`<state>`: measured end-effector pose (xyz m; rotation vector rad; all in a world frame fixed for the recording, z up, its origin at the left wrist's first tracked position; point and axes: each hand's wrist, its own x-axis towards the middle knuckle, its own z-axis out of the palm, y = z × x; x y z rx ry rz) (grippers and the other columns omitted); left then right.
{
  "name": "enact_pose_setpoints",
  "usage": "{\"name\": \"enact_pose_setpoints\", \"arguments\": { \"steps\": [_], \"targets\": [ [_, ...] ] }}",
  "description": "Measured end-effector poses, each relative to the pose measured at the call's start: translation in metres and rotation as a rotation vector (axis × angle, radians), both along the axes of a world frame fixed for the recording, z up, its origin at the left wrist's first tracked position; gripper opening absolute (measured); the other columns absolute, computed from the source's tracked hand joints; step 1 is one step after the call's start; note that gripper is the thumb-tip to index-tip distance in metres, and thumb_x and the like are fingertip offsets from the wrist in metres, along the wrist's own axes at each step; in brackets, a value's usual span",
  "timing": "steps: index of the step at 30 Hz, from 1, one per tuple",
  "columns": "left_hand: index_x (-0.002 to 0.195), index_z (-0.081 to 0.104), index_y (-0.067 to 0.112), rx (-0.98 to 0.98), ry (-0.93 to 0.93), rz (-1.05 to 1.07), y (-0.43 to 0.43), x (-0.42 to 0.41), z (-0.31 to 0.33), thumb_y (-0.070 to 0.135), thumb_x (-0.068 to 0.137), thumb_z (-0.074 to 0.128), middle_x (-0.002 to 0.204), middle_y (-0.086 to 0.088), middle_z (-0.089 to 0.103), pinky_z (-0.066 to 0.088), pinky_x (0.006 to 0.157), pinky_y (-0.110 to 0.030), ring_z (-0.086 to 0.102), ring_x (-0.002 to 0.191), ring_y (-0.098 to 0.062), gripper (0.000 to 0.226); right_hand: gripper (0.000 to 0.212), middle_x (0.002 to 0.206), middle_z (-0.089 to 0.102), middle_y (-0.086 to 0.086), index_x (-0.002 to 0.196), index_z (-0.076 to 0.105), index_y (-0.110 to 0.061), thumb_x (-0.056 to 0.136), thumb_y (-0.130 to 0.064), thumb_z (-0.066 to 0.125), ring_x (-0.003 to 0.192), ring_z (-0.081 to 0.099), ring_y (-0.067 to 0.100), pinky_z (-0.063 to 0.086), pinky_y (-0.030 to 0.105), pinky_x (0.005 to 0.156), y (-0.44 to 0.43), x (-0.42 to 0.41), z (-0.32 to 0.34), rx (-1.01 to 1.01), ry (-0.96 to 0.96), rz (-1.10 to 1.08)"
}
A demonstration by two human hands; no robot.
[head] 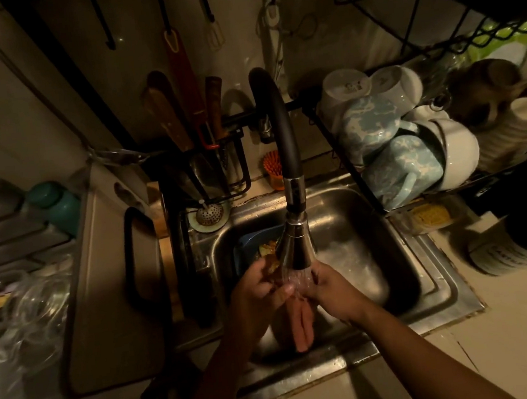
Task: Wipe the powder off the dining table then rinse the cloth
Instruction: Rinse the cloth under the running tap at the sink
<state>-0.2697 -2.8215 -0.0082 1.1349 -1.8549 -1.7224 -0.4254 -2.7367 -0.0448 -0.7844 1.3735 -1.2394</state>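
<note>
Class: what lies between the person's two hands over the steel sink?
In the head view, a pinkish cloth, gripped by the left hand and right hand, hangs between them under the running black-necked chrome tap.

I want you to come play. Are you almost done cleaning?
Nearly. The dining table is out of view, but wiping looks over, since the pink cloth is at the sink. Right now the left hand and right hand hold it under water running from the faucet. Left: finish rinsing, wring it out, turn the faucet off.
</note>
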Motion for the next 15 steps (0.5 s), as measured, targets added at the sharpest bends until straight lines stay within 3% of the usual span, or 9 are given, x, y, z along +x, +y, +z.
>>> {"name": "enact_pose_setpoints", "arguments": {
  "steps": [3, 5, 8, 12, 15],
  "targets": [
    [0.083, 0.07, 0.024, -0.127, -0.097, 0.038, 0.009, -0.003, -0.003, 0.016, 0.081, 0.072, 0.079, 0.004, 0.074, 0.052, 0.07, -0.027, 0.069, 0.076, -0.01, 0.009, 0.033, 0.091, 0.074, 0.011, 0.112, 0.063, -0.002, 0.092, -0.027, 0.069, 0.079, 0.069, 0.016, 0.05, 0.027, 0.071, 0.0, 0.002, 0.0, 0.034, 0.045, 0.037],
    [0.07, 0.068, 0.023, -0.066, -0.073, 0.143, 0.014, -0.001, -0.005, 0.012, 0.084, 0.07, 0.068, -0.002, 0.072, 0.053, 0.065, -0.033, 0.068, 0.064, -0.014, 0.018, 0.04, 0.088, 0.073, 0.019, 0.116, 0.058, 0.002, 0.092, -0.027, 0.07, 0.071, 0.07, 0.026, 0.054, 0.034, 0.063, 0.002, 0.003, 0.002, 0.038, 0.016, 0.054],
    [0.072, 0.071, 0.027, 0.041, 0.084, 0.21, 0.02, -0.001, -0.005, 0.029, 0.078, 0.067, 0.068, -0.009, 0.071, 0.056, 0.063, -0.046, 0.068, 0.063, -0.026, 0.007, 0.031, 0.095, 0.071, 0.022, 0.117, 0.057, -0.003, 0.091, -0.015, 0.071, 0.08, 0.069, 0.036, 0.056, 0.043, 0.072, 0.01, 0.0, -0.002, 0.042, -0.024, 0.097],
    [0.079, 0.072, 0.038, -0.082, 0.113, 0.19, 0.02, 0.003, -0.018, 0.041, 0.079, 0.063, 0.075, 0.0, 0.072, 0.057, 0.068, -0.048, 0.069, 0.072, -0.021, 0.01, 0.043, 0.112, 0.07, 0.018, 0.129, 0.059, -0.013, 0.088, -0.007, 0.072, 0.096, 0.069, 0.021, 0.056, 0.028, 0.082, 0.025, 0.0, -0.007, 0.1, -0.053, 0.113],
    [0.08, 0.073, 0.035, -0.058, 0.18, 0.203, 0.024, 0.006, -0.02, 0.04, 0.078, 0.067, 0.074, -0.003, 0.071, 0.056, 0.063, -0.049, 0.067, 0.068, -0.027, 0.008, 0.04, 0.104, 0.073, 0.003, 0.129, 0.057, -0.006, 0.09, 0.001, 0.066, 0.09, 0.072, 0.009, 0.056, 0.021, 0.076, 0.029, 0.004, -0.008, 0.136, -0.109, 0.091]
  ]
}}
